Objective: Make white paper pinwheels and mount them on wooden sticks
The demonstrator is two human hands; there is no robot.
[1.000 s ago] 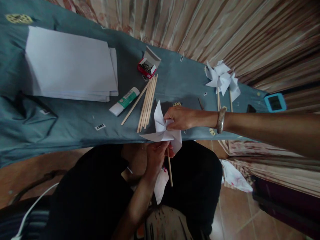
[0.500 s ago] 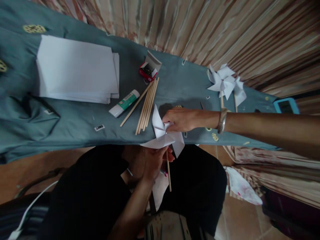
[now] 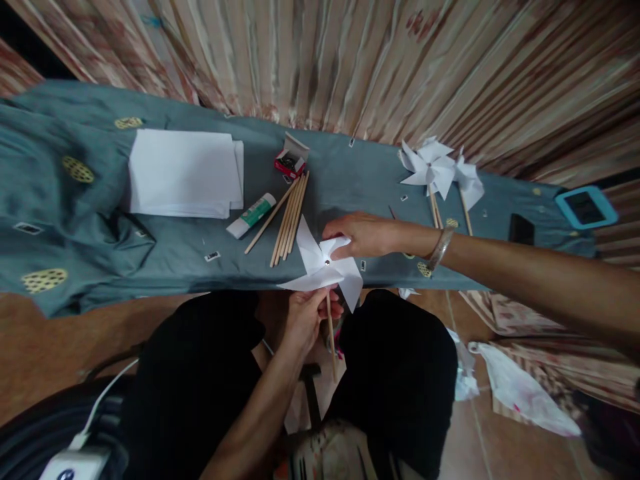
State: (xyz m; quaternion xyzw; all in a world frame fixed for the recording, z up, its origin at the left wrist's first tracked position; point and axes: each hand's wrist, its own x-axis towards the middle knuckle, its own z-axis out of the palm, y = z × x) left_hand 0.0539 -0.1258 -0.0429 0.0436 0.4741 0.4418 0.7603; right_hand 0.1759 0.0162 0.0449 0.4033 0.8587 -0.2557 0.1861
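Observation:
A white paper pinwheel [image 3: 313,259] with a round pin head at its centre faces up at the table's front edge. My left hand [image 3: 305,319] is closed round its thin wooden stick [image 3: 331,343], just under the blades, above my lap. From the right, my right hand [image 3: 367,233] reaches over with curled fingers, pinching a blade near the centre; its fingertips are partly hidden behind the paper. Left of the pinwheel lie several wooden sticks [image 3: 290,223] and a glue stick [image 3: 253,215]. Behind them stands an open red box [image 3: 289,164] of small dark pins.
A stack of white paper [image 3: 183,173] lies on the left of the green tablecloth [image 3: 345,180]. At the right are finished-looking pinwheels [image 3: 435,167], a dark phone-like object [image 3: 521,229] and a blue-framed device [image 3: 586,207]. Curtains [image 3: 320,73] hang behind the table.
The view has shifted, showing more of the table's right end. My right fingers have drawn slightly off the pinwheel's centre, so the pin head shows more plainly. Both hands stay on the pinwheel.

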